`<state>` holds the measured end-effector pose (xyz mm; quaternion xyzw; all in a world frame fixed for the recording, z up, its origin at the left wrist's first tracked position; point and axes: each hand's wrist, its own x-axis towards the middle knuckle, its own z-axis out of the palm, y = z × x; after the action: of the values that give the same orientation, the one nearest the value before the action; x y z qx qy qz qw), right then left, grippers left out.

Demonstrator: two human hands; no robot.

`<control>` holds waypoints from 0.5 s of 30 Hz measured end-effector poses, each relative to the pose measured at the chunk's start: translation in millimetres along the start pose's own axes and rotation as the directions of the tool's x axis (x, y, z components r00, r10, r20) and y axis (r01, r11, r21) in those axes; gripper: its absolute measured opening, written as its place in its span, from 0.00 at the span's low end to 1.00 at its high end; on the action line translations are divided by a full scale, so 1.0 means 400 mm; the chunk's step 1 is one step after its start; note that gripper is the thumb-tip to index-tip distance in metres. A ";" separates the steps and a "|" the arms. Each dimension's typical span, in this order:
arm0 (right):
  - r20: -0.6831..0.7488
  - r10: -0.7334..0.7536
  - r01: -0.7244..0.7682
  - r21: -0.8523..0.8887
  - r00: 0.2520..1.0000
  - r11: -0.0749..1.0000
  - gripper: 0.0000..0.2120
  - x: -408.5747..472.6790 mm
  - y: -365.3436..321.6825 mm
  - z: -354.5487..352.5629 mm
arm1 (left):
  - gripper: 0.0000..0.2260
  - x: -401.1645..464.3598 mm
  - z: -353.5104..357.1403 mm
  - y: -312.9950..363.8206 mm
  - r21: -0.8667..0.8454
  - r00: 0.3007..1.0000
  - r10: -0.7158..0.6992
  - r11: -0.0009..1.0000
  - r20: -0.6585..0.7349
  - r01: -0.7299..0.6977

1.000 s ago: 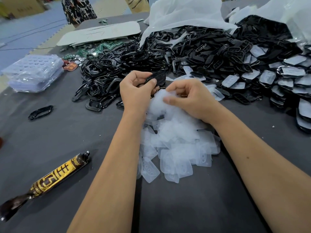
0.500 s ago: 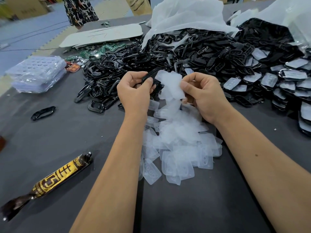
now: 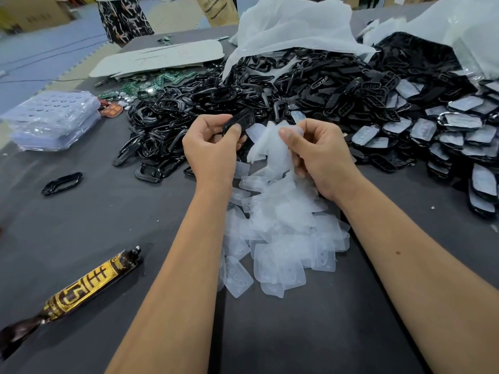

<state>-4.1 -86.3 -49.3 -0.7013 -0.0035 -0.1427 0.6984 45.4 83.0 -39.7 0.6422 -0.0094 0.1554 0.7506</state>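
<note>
Snugly, fingers (image 3: pixel 235 130) around black shell (image 3: pixel 242 119), clear pads (image 3: pixel 270 148).

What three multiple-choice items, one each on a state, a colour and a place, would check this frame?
1. State: the right hand
A lies flat and empty
B pinches clear pads
C makes an empty fist

2. Colour: the part gripped in the left hand is
A black
B green
C gold

3. Place: the gold tube lies
A in the right hand
B on the clear pads
C on the table, left of the left forearm

Answers:
1 B: its thumb presses the pads, which are raised above the loose pile.
2 A: it is as dark as the frames heaped behind it.
3 C: it lies by itself, and neither hand touches it.
</note>
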 end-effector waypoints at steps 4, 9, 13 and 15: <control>-0.021 0.044 -0.042 0.087 0.999 0.995 0.20 0.007 -0.003 0.004 | 0.07 -0.001 0.002 0.003 -0.003 1.000 0.014 1.000 0.005 -0.014; -0.008 0.012 -0.012 0.009 1.000 1.000 0.11 0.005 0.004 -0.007 | 0.07 -0.002 0.002 0.004 -0.024 1.000 0.028 0.999 -0.002 -0.028; -0.008 0.000 0.000 0.001 1.000 1.000 0.12 0.004 0.005 -0.006 | 0.08 -0.004 0.009 0.000 -0.011 0.999 0.041 0.999 0.029 -0.041; -0.011 -0.019 0.019 0.008 1.000 1.000 0.10 0.003 0.004 -0.002 | 0.08 -0.004 0.012 -0.002 -0.004 0.998 0.047 0.999 0.045 -0.047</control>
<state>-2.7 -87.3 -50.5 -0.6978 -0.0068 -0.1533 0.6997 44.8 78.0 -40.1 0.6440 -0.0418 0.1584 0.7473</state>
